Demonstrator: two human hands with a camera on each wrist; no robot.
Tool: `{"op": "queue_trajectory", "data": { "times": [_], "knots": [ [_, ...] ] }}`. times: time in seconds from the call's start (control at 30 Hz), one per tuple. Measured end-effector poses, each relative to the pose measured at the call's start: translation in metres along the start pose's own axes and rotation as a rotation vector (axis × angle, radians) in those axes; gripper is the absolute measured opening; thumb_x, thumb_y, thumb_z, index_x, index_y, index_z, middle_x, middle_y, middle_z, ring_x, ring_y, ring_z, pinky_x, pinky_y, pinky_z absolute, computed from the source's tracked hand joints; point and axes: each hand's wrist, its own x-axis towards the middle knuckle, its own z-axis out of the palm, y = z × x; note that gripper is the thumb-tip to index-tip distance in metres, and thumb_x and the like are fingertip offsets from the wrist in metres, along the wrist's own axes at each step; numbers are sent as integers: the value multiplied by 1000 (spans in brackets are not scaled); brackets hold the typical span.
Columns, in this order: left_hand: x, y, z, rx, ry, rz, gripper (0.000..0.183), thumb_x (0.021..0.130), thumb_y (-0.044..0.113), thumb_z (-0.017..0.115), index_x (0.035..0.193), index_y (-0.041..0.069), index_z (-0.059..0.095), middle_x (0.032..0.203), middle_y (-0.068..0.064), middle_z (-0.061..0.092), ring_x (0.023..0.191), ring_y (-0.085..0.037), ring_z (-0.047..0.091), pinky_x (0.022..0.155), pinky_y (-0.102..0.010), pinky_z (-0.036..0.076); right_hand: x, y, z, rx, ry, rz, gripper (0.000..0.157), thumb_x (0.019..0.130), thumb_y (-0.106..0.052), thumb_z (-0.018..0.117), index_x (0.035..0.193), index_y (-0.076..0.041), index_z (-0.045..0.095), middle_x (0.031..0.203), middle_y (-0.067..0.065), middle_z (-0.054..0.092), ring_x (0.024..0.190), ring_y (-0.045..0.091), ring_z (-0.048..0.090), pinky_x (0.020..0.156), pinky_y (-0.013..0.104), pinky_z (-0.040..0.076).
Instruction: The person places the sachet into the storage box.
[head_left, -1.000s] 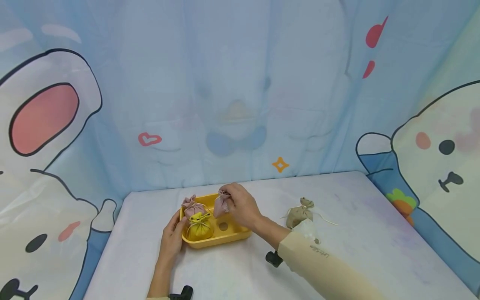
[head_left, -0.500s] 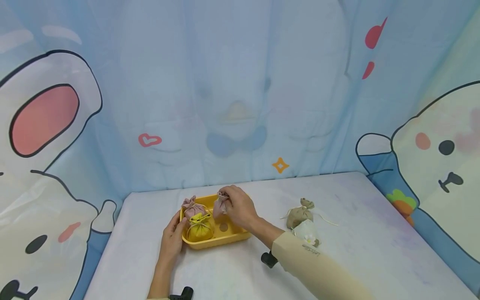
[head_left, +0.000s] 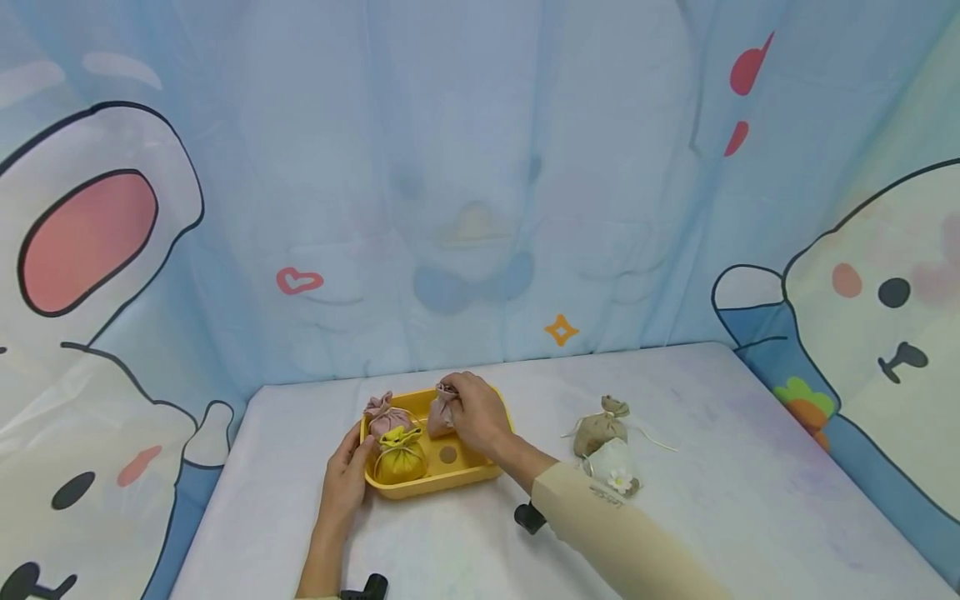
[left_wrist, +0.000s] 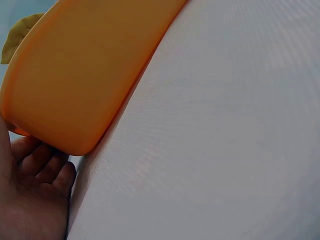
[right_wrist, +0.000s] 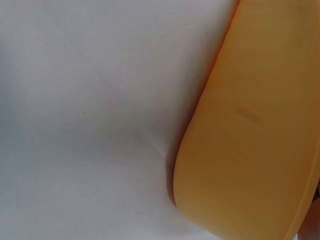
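Note:
A yellow tray (head_left: pixel 450 481) lies on the table, its outer wall (left_wrist: pixel 75 95) close up in the left wrist view. My left hand (head_left: pixel 344 477) grips its left end, thumb at the rim and fingers along the outside. My right hand (head_left: pixel 482 414) pinches the gathered neck of a mauve drawstring pouch (head_left: pixel 441 420) inside the tray, at the back; whether the pouch touches the tray floor I cannot tell. To its left in the tray sit a pink drawstring pouch (head_left: pixel 388 419) and, in front, a yellow drawstring pouch (head_left: pixel 400 462).
To the right on the white-covered table (head_left: pixel 720 500) lie an olive-brown pouch (head_left: pixel 599 433) with a loose cord and a white pouch (head_left: pixel 613 462) with a flower. A printed curtain (head_left: pixel 472 167) hangs behind the table.
My right forearm has shifted left and the right hand slightly lower, still holding the mauve pouch. More of the white pouch shows. The left hand stays on the tray.

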Motion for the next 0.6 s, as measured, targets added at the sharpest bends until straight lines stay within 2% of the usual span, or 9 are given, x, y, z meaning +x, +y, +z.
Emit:
{"op": "queue_trajectory", "data": {
  "times": [0.27,0.6],
  "knots": [
    [0,2,0,-3,2,-5,60,110,43,49,161,15,39,164,-11,43,146,-27,48,125,-44,34,3,-3,5,-22,-45,71,25,102,-6,62,123,-17,70,117,-1,70,108,16,65,100,36,58],
    [-2,2,0,1,3,-6,61,110,44,49,162,14,39,165,-11,42,148,-29,46,126,-45,33,5,-6,9,-21,-54,49,25,103,-5,61,124,-16,70,116,1,71,107,18,66,97,37,59]
  ]
}}
